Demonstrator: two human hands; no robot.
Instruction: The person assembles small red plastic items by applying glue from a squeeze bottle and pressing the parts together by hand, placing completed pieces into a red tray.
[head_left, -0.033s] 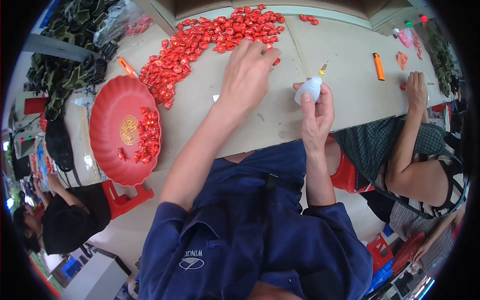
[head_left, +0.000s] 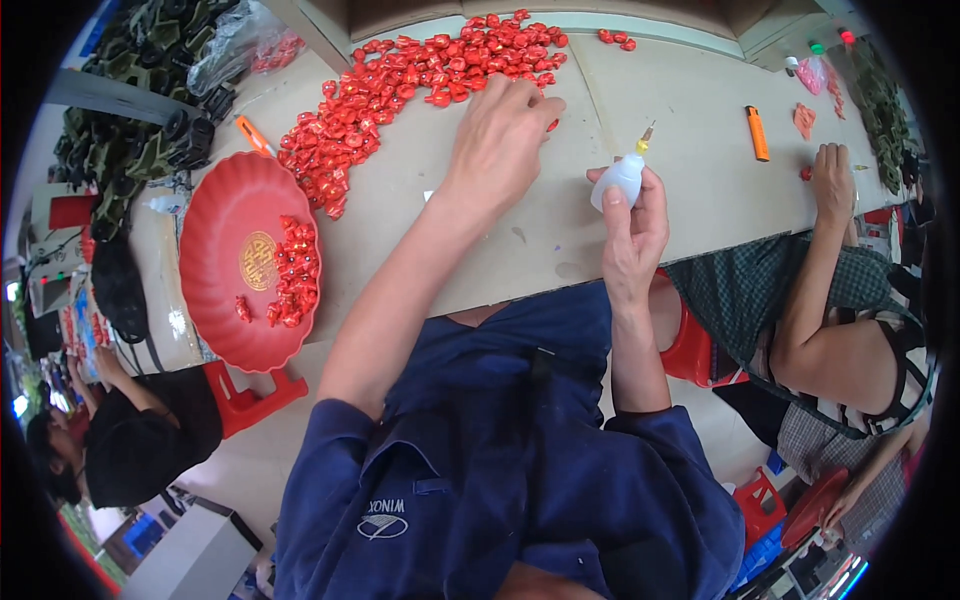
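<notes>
My left hand [head_left: 503,132] lies palm down at the near edge of a wide heap of small red wrapped pieces [head_left: 400,80] on the beige table [head_left: 520,250]. Its fingertips rest on a red piece; whether they grip it is hidden. My right hand [head_left: 636,232] is raised over the table's front edge and holds a small white squeeze bottle [head_left: 620,180] with a thin yellow nozzle pointing up. A round red plate [head_left: 225,265] with several red pieces on its right side sits to my left.
An orange utility knife [head_left: 252,134] lies by the plate, an orange lighter-shaped stick [head_left: 757,132] to the right. Another person's hand [head_left: 831,178] rests on the table at the right. Dark green parts [head_left: 125,120] are heaped at far left. A red stool [head_left: 255,395] stands below the plate.
</notes>
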